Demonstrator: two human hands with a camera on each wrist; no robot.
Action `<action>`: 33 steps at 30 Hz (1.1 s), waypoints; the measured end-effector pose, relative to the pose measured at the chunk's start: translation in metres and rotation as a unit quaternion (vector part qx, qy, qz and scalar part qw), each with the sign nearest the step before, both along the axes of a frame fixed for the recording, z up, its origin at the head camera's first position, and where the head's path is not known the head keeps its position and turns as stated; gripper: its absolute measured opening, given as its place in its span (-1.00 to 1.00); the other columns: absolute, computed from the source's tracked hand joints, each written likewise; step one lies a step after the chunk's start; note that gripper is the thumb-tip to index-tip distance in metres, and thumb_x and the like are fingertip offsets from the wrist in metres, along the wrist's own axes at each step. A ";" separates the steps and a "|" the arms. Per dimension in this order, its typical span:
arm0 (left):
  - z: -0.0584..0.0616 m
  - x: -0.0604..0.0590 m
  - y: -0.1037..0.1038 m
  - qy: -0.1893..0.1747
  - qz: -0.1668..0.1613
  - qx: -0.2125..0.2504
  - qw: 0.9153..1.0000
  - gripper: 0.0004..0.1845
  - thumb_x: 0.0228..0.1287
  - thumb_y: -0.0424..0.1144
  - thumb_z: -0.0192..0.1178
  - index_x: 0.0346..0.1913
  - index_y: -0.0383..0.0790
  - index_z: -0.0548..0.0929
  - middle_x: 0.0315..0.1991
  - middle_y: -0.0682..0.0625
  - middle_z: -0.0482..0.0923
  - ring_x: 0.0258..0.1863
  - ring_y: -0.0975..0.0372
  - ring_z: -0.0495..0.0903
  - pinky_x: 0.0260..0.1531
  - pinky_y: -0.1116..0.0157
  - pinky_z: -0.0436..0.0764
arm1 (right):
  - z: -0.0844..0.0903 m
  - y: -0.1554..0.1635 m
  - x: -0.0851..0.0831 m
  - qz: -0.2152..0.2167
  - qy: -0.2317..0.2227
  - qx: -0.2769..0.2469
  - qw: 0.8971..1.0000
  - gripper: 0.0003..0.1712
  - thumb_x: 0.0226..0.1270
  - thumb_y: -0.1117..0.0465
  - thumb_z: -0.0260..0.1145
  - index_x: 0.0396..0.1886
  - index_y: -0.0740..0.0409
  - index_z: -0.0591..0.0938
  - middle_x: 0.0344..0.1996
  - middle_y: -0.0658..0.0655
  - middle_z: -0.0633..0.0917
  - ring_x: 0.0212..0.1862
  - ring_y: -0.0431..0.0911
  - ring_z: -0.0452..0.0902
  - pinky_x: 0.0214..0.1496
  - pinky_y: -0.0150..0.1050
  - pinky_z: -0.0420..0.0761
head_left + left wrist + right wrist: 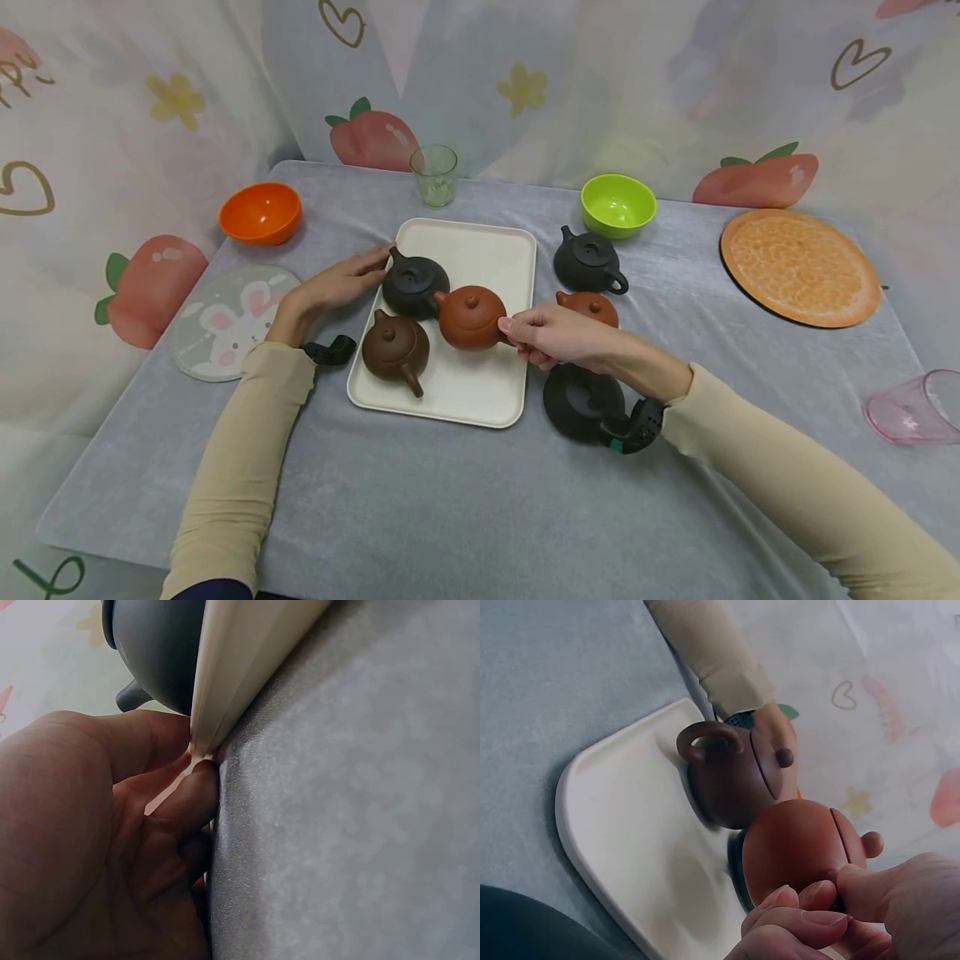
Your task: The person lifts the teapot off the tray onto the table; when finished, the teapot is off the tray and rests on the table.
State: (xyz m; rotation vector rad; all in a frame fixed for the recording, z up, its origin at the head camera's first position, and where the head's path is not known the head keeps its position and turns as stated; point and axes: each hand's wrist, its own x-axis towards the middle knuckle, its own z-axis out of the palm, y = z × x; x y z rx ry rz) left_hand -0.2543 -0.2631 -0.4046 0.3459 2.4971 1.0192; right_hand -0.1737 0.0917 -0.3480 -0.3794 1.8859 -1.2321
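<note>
A cream tray (491, 250) holds three teapots: a black one (415, 286), a red-brown one (471, 317) and a dark brown one (395, 347). My left hand (352, 277) is at the tray's left rim beside the black teapot. In the left wrist view the thumb and a finger of that hand (180, 776) pinch the rim of the tray (247, 660), under the black teapot (157, 645). My right hand (536, 333) pinches the handle side of the red-brown teapot (795, 851); the dark brown teapot (727, 780) stands just behind it.
Right of the tray stand a black teapot (590, 262), a small red-brown one (592, 304) and another black one (581, 402) under my right wrist. Around them are an orange bowl (260, 213), a green bowl (618, 204), a glass (434, 175), a rabbit mat (225, 321), an orange mat (799, 267) and a pink cup (911, 408).
</note>
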 end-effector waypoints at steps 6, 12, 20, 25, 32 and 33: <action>-0.001 -0.001 0.000 0.002 -0.002 -0.003 1.000 -0.40 0.54 -0.11 -0.09 0.55 -0.01 0.07 0.58 -0.10 -0.13 0.57 0.05 -0.27 0.51 -0.01 -0.31 | -0.001 0.000 0.005 0.011 0.002 0.005 1.000 -0.49 0.56 -0.03 0.02 -0.52 0.25 0.42 -0.63 0.03 0.30 -0.56 -0.15 0.09 -0.48 -0.36 0.15; -0.001 -0.001 0.000 0.009 -0.007 0.000 1.000 -0.40 0.54 -0.14 -0.10 0.55 -0.04 0.07 0.57 -0.10 -0.11 0.57 0.04 -0.26 0.51 -0.01 -0.31 | 0.001 0.001 0.012 0.016 0.004 0.014 1.000 -0.50 0.55 -0.01 0.05 -0.57 0.21 0.39 -0.62 0.03 0.29 -0.56 -0.14 0.10 -0.47 -0.36 0.16; -0.001 0.001 0.000 0.016 -0.013 0.005 1.000 -0.41 0.54 -0.14 -0.09 0.55 -0.06 0.09 0.57 -0.11 -0.09 0.57 0.03 -0.25 0.51 -0.02 -0.32 | 0.000 -0.001 0.020 0.032 0.009 0.015 0.999 -0.50 0.55 0.01 0.05 -0.58 0.21 0.42 -0.63 0.03 0.33 -0.58 -0.14 0.11 -0.49 -0.36 0.16; -0.001 0.002 0.000 0.020 -0.014 0.008 1.000 -0.41 0.54 -0.14 -0.09 0.54 -0.08 0.09 0.57 -0.10 -0.08 0.57 0.03 -0.24 0.51 -0.03 -0.31 | 0.000 -0.001 0.028 0.045 0.023 0.017 0.999 -0.49 0.55 0.00 0.04 -0.60 0.21 0.42 -0.65 0.02 0.34 -0.59 -0.14 0.12 -0.50 -0.36 0.18; -0.003 -0.001 0.000 0.022 -0.017 0.004 1.000 -0.40 0.54 -0.14 -0.09 0.55 -0.09 0.07 0.57 -0.11 -0.08 0.57 0.02 -0.23 0.51 -0.01 -0.30 | 0.001 0.000 0.040 0.054 0.042 0.011 0.998 -0.47 0.55 0.00 0.05 -0.61 0.23 0.43 -0.67 0.01 0.38 -0.61 -0.14 0.18 -0.51 -0.36 0.25; -0.004 -0.002 0.000 0.023 -0.016 0.003 1.000 -0.40 0.54 -0.15 -0.09 0.55 -0.09 0.07 0.57 -0.11 -0.07 0.57 0.03 -0.23 0.51 0.00 -0.29 | 0.001 0.001 0.042 0.057 0.045 0.010 0.997 -0.47 0.55 -0.01 0.05 -0.60 0.24 0.43 -0.67 0.00 0.38 -0.61 -0.14 0.18 -0.51 -0.36 0.26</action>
